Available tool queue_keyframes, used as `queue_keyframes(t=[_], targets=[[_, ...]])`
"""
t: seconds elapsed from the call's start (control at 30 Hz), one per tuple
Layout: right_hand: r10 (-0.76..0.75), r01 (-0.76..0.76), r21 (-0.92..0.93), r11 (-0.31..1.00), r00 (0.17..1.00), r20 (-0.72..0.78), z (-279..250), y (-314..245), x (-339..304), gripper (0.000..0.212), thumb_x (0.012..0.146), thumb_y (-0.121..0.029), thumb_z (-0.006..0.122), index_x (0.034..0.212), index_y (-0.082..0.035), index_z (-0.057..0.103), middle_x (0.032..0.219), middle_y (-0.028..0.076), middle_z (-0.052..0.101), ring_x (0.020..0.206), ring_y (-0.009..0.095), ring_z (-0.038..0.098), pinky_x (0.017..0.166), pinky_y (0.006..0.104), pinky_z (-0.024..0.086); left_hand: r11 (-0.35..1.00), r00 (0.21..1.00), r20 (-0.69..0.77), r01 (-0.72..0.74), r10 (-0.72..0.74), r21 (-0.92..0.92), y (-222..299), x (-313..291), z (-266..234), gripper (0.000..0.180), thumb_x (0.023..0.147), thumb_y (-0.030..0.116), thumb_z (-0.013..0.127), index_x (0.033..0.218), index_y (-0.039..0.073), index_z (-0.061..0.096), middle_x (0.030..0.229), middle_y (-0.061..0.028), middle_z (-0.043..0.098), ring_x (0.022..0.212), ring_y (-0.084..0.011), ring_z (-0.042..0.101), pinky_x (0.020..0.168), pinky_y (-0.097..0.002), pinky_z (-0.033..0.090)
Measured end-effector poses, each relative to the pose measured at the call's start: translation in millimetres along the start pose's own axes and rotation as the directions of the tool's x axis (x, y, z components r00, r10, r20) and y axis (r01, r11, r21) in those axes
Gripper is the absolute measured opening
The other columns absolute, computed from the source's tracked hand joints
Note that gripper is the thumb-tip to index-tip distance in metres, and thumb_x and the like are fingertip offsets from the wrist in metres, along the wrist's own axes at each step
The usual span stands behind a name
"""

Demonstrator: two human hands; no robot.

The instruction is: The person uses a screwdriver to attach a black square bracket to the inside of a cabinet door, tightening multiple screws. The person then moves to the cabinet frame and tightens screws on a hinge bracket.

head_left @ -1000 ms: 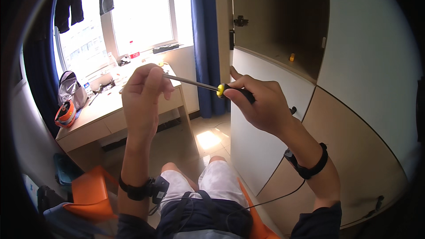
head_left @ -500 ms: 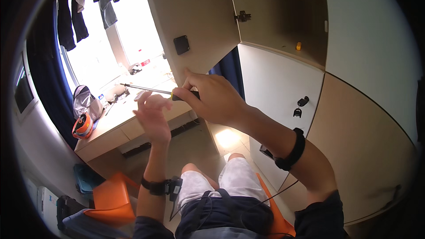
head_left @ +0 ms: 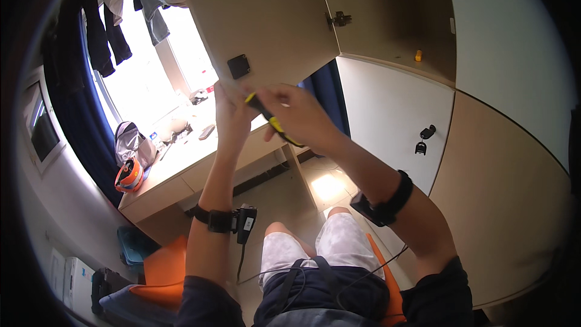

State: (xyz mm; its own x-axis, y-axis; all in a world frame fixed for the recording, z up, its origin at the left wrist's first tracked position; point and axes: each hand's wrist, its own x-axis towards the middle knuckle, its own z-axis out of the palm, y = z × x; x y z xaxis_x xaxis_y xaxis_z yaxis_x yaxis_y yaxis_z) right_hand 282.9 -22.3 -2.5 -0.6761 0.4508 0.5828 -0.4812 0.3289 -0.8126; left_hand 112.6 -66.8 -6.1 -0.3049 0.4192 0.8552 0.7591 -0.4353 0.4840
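Observation:
My right hand is closed around the black and yellow handle of a screwdriver, held slantwise in front of the open cabinet door. My left hand is raised beside the handle's upper end, by the door's lower edge. Its fingers are smeared and partly merge with the bright background, so their grip is unclear. A black square lock is fixed to the door just above both hands. The screwdriver's shaft cannot be made out clearly.
Inside the cabinet stands a small yellow-orange object. Keys hang from a white door below. A desk by the window carries a grey backpack and an orange round item. Orange chairs are near my legs.
The screwdriver has swung from pointing left over the desk to a steep slant toward the door. My left hand has risen to the door's lower edge. The view has shifted slightly.

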Motion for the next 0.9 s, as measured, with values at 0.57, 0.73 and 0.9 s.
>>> queue_keyframes(t=[0.57,0.73,0.9], targets=[[-0.180,-0.053,-0.759,0.649,0.958,-0.221,-96,-50,-61,0.034,0.086,-0.019,0.064,0.113,0.000,0.057,0.093,0.009,0.061,0.075,0.018,0.058,0.070,0.0283,0.046,0.964,0.957,-0.233,-0.118,0.174,0.237,-40,40,-10,0.062,0.082,0.033,0.069,0.121,-0.005,0.041,0.102,-0.0190,0.059,0.090,-0.0280,0.061,0.077,-0.0366,0.048],[-0.254,-0.032,-0.848,0.529,0.948,-0.194,-73,-63,-58,0.035,0.080,-0.010,0.068,0.112,-0.002,0.056,0.091,0.004,0.056,0.065,0.011,0.054,0.058,0.0222,0.042,0.973,0.966,-0.212,-0.108,0.151,0.202,-73,40,-33,0.052,0.079,0.030,0.074,0.113,-0.001,0.048,0.093,-0.0164,0.063,0.080,-0.0216,0.065,0.065,-0.0313,0.052],[-0.263,0.040,-0.786,0.616,0.952,-0.157,-66,-67,-44,0.035,0.075,0.005,0.061,0.105,-0.005,0.045,0.108,0.007,0.049,0.069,0.006,0.052,0.058,0.0182,0.040,0.996,0.977,-0.210,0.017,-0.034,-0.084,-72,51,-40,0.047,0.081,0.026,0.072,0.111,-0.001,0.048,0.087,-0.0126,0.065,0.073,-0.0174,0.066,0.063,-0.0290,0.053]])
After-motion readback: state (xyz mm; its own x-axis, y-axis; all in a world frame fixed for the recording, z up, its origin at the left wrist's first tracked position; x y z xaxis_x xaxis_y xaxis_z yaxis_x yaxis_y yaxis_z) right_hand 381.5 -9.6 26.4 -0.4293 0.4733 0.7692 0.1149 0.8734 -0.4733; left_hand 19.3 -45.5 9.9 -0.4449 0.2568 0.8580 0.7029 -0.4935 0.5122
